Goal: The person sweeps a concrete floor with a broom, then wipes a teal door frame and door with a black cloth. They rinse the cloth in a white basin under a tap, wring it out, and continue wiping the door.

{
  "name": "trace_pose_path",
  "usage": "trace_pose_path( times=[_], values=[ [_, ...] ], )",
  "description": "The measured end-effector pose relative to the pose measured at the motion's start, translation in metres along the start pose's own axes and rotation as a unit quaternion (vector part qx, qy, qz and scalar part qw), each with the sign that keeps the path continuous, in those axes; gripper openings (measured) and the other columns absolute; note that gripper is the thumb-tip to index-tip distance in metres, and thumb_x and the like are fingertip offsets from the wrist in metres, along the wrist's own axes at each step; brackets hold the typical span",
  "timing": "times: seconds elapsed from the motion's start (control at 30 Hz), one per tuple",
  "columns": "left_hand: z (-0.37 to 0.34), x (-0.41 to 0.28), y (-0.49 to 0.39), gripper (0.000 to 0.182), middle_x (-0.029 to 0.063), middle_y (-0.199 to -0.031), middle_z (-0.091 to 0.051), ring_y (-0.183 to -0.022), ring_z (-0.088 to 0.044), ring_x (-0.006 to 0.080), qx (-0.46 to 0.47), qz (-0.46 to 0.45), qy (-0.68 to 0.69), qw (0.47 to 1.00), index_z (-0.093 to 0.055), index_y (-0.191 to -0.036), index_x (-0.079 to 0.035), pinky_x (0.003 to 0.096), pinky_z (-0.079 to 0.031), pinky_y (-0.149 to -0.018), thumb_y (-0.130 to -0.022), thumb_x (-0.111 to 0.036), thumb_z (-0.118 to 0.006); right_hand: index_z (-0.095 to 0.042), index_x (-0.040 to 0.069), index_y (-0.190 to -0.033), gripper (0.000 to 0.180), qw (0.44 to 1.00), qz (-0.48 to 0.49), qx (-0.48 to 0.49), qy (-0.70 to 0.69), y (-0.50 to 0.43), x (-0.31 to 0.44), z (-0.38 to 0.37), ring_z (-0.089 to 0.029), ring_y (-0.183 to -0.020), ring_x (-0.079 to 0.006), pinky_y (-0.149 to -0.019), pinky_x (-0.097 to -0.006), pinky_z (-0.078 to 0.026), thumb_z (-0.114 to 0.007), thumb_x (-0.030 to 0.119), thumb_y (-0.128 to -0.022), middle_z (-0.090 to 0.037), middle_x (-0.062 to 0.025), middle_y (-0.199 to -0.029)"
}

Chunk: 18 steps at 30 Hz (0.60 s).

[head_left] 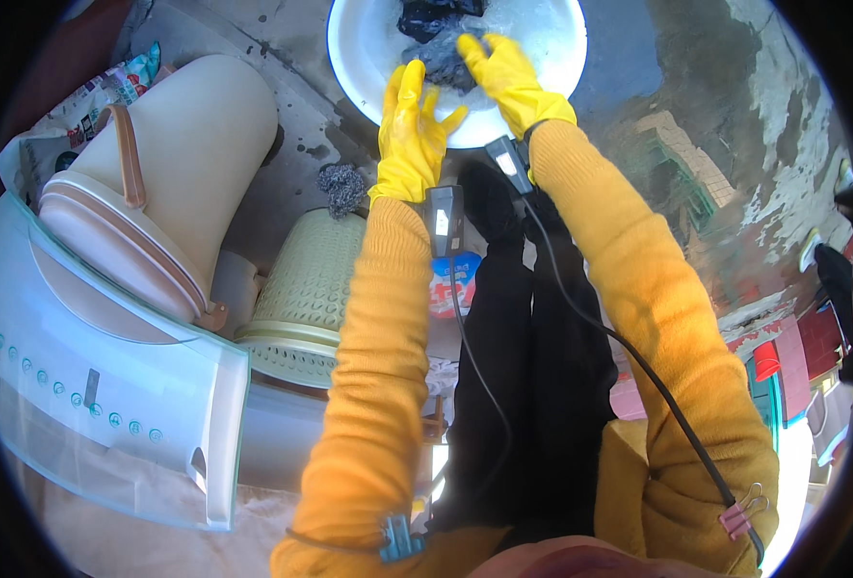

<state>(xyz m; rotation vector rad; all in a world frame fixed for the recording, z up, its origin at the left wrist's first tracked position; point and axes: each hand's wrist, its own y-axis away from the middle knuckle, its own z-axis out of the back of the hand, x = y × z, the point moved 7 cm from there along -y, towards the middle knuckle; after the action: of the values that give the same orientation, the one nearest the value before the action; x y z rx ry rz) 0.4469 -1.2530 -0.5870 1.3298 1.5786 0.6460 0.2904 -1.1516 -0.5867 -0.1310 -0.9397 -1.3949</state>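
Note:
A white enamel basin [357,79] with a blue rim stands on the ground ahead of me, holding sudsy water. Dark wet cloth [444,61] lies in the water, one part of it nearly black. My left hand [412,134], in a yellow rubber glove, hovers over the basin's near rim with its fingers apart and nothing in them. My right hand [516,76], gloved the same way, is over the basin with its fingertips at the cloth's right edge. Whether those fingers grip the cloth is unclear.
To my left are a large cream bin [180,130] with a brown handle, a green perforated basket [311,274], a grey scrubber [342,189] and a washing machine's glassy lid [108,390]. Cables [614,332] run along both sleeves. Another person's leg [831,282] shows at far right.

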Motion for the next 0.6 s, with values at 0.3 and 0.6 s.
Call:
trace_pose_path(
  times=[0.3, 0.6],
  values=[
    [-0.024, -0.020, 0.003, 0.030, 0.0158, -0.116, -0.072, -0.106, -0.070, 0.0247, -0.008, -0.102, -0.123, 0.987, -0.065, -0.125, 0.002, 0.0346, -0.057, -0.097, -0.097, 0.005, -0.055, -0.072, 0.002, -0.110, 0.049, 0.997, -0.062, 0.050, 0.005, 0.030, 0.020, -0.007, -0.066, -0.104, -0.0427, -0.097, -0.0494, -0.049, -0.064, 0.049, -0.097, -0.074, -0.0204, -0.102],
    [-0.059, -0.065, 0.059, 0.060, 0.0122, -0.160, -0.034, -0.143, -0.043, 0.0279, -0.021, -0.305, -0.562, 0.768, -0.043, -0.152, -0.009, 0.0398, -0.044, -0.113, -0.095, 0.007, -0.057, -0.061, 0.001, -0.135, 0.061, 0.997, 0.043, 0.034, 0.054, -0.052, 0.009, -0.010, -0.064, -0.116, -0.0414, -0.105, -0.0454, -0.048, -0.070, 0.046, -0.094, -0.069, -0.0217, -0.126]
  ],
)
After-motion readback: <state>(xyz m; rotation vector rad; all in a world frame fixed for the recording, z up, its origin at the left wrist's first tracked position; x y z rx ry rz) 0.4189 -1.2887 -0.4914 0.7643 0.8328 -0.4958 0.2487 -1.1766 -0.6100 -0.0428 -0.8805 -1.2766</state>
